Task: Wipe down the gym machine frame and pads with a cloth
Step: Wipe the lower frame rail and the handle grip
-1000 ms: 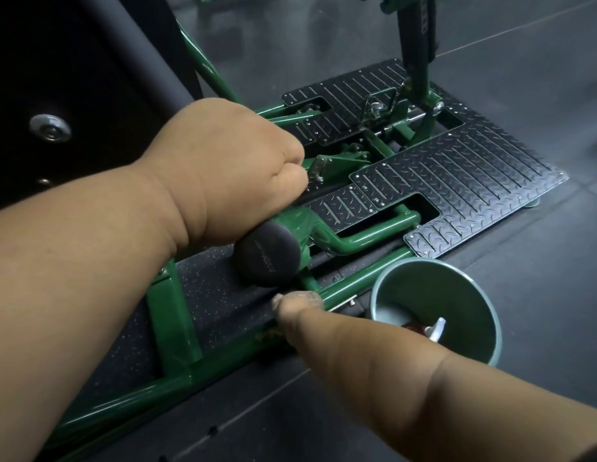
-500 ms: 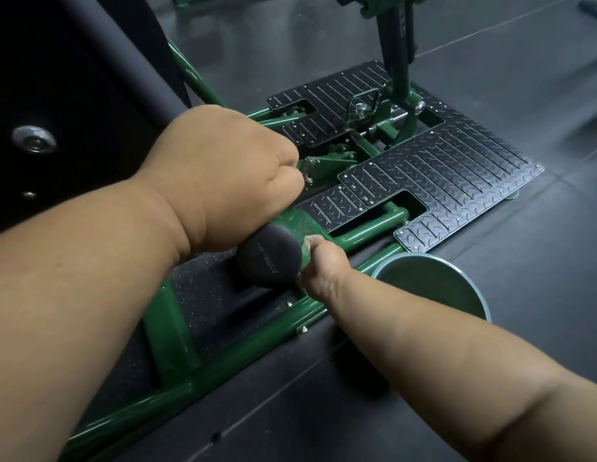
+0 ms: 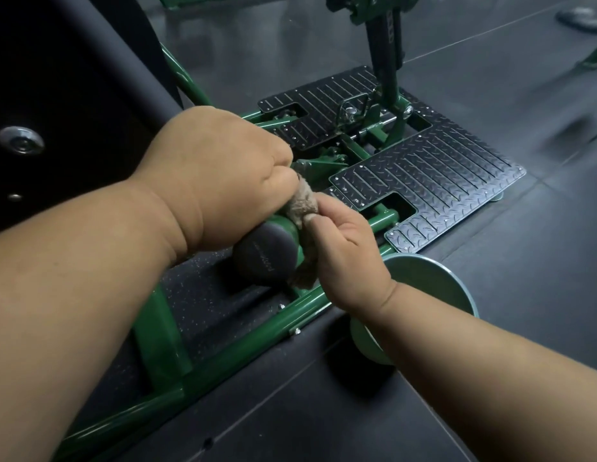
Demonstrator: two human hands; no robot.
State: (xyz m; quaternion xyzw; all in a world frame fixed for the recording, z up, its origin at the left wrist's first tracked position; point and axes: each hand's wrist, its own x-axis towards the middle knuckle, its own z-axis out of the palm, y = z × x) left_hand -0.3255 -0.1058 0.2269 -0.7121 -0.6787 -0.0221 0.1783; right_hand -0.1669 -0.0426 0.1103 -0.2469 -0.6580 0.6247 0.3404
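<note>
Gripping the green bar (image 3: 283,225), the left hand (image 3: 220,175) steadies it while the right hand (image 3: 344,248) pinches the cloth (image 3: 302,205).

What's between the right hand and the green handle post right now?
The cloth, in the head view: the right hand presses it against the green post beside the grey end cap.

Cloth (image 3: 302,208): I see it beige, crumpled, pinched between my hands against the bar.
Frame (image 3: 230,356): glossy green tubing, running beneath both my wrists.
</note>
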